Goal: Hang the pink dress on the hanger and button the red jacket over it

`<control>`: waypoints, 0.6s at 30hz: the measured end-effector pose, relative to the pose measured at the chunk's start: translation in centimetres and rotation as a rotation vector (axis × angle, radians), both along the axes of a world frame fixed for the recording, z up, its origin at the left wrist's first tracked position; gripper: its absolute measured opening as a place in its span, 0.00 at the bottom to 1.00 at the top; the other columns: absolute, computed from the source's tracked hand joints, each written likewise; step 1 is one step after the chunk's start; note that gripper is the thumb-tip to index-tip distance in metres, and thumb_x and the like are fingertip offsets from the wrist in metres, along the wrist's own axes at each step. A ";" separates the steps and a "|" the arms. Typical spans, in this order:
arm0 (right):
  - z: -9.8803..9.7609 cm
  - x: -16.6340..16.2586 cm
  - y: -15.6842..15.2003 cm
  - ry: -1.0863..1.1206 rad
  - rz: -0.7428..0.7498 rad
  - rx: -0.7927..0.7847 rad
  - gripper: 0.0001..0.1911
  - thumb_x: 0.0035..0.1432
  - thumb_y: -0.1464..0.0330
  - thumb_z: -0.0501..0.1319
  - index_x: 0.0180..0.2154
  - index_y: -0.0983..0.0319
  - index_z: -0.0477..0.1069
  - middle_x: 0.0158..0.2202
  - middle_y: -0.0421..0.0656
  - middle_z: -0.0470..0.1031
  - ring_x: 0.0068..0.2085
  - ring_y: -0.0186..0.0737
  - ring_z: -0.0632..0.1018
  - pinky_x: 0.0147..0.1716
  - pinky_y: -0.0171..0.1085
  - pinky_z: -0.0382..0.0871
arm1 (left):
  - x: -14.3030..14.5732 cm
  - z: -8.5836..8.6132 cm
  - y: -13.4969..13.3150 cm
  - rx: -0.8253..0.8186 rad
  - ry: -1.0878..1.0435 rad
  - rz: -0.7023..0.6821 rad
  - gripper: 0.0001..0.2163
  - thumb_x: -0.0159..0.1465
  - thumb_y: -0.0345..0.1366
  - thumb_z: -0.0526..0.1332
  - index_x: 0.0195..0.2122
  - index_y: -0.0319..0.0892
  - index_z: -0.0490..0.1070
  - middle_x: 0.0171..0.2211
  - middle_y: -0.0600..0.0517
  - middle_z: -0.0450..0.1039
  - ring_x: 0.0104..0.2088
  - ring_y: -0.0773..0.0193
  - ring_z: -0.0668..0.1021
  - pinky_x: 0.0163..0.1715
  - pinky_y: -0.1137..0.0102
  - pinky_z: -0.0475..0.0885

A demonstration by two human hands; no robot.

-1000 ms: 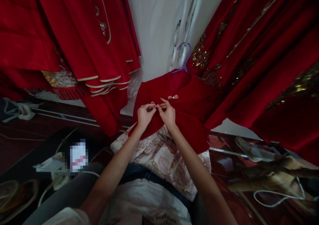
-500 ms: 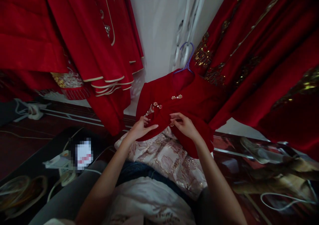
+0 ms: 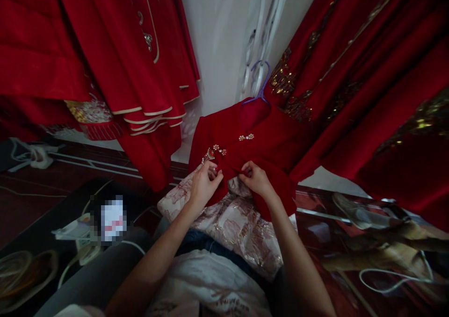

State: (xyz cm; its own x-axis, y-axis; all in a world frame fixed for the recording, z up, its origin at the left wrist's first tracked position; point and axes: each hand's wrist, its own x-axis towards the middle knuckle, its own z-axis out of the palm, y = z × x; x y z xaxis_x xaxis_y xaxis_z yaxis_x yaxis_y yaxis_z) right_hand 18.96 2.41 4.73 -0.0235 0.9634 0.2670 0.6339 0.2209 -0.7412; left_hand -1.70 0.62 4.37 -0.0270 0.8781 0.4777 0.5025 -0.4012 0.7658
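At the front opening of the red jacket [image 3: 270, 141], just below its two pearl clasps [image 3: 245, 137], both hands pinch the cloth. The left hand [image 3: 204, 182] grips one edge and the right hand [image 3: 257, 180] grips the other, knuckles nearly meeting. Half a second ago the fingers lay flatter and farther apart; now they have curled in and drawn together.

The jacket hangs from a purple hanger [image 3: 260, 88], its hem spilling onto a pale brocade cloth [image 3: 228, 223] across the person's lap. Below is a glossy dark-red floor [image 3: 315, 209], and behind is a white wall [image 3: 217, 50], with red robes [image 3: 105, 50] to the left and gold-embroidered red gowns [image 3: 368, 97] to the right.

Whatever sits between the fingertips — clasp or plain cloth — is hidden by the fingers.
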 end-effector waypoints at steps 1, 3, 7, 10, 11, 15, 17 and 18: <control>0.7 0.6 -0.3 0.023 -0.013 -0.002 0.08 0.44 0.70 0.60 0.31 0.60 0.65 0.28 0.38 0.69 0.29 0.36 0.71 0.31 0.36 0.64 | 0.3 -0.5 0.0 -0.007 0.020 -0.011 0.05 0.58 0.33 0.62 0.35 0.45 0.67 0.23 0.57 0.71 0.24 0.66 0.75 0.29 0.71 0.69; 2.4 1.4 -1.1 0.108 0.007 0.001 0.08 0.45 0.69 0.59 0.32 0.60 0.66 0.28 0.39 0.70 0.29 0.36 0.71 0.31 0.36 0.65 | 0.7 -1.8 0.0 -0.041 0.062 -0.058 0.06 0.57 0.31 0.62 0.35 0.45 0.68 0.25 0.56 0.73 0.26 0.65 0.76 0.31 0.70 0.70; 5.1 0.4 -3.3 0.277 0.172 0.001 0.09 0.46 0.69 0.59 0.33 0.60 0.65 0.33 0.40 0.71 0.33 0.36 0.73 0.33 0.34 0.67 | 1.3 -3.7 -0.1 -0.088 -0.110 -0.162 0.10 0.57 0.29 0.62 0.40 0.44 0.70 0.33 0.52 0.76 0.33 0.64 0.79 0.37 0.68 0.74; 4.7 -2.0 -3.7 0.245 0.157 0.021 0.10 0.45 0.71 0.60 0.33 0.59 0.64 0.32 0.39 0.71 0.31 0.34 0.73 0.32 0.34 0.67 | 1.5 -3.8 -0.1 -0.107 -0.293 -0.177 0.10 0.56 0.27 0.61 0.39 0.43 0.68 0.33 0.52 0.77 0.34 0.66 0.80 0.38 0.69 0.75; 4.0 -2.8 -3.5 0.225 0.140 0.029 0.10 0.45 0.72 0.60 0.33 0.59 0.63 0.31 0.38 0.70 0.30 0.34 0.72 0.31 0.34 0.67 | 1.5 -3.8 -0.1 -0.113 -0.313 -0.181 0.09 0.56 0.27 0.62 0.38 0.43 0.68 0.33 0.52 0.76 0.33 0.66 0.79 0.37 0.69 0.75; 0.6 -4.5 -1.7 0.184 0.124 0.019 0.13 0.44 0.73 0.62 0.34 0.59 0.63 0.31 0.38 0.70 0.30 0.34 0.73 0.31 0.34 0.69 | 1.6 -3.7 0.3 -0.128 -0.281 -0.187 0.11 0.54 0.26 0.63 0.38 0.43 0.69 0.31 0.53 0.76 0.32 0.66 0.79 0.36 0.69 0.75; -0.6 -4.5 -1.1 0.196 0.136 -0.021 0.14 0.44 0.72 0.63 0.35 0.60 0.63 0.33 0.40 0.70 0.31 0.34 0.74 0.31 0.35 0.71 | 1.6 -3.9 0.5 -0.133 -0.287 -0.186 0.10 0.54 0.25 0.62 0.37 0.42 0.70 0.31 0.53 0.76 0.31 0.66 0.79 0.36 0.70 0.75; -0.9 -4.3 -0.9 0.205 0.146 -0.041 0.15 0.44 0.72 0.64 0.36 0.60 0.64 0.34 0.40 0.71 0.31 0.34 0.74 0.32 0.35 0.72 | 1.6 -4.0 0.6 -0.139 -0.303 -0.192 0.09 0.54 0.25 0.61 0.36 0.41 0.70 0.31 0.52 0.76 0.31 0.66 0.79 0.36 0.70 0.75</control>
State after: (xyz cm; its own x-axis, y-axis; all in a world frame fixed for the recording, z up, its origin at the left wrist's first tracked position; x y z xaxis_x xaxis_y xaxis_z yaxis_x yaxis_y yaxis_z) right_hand 14.63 1.53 3.84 -0.1125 0.9639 0.2412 0.4328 0.2660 -0.8614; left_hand -0.10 1.27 0.34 0.0224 0.9368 0.3491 0.1714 -0.3476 0.9218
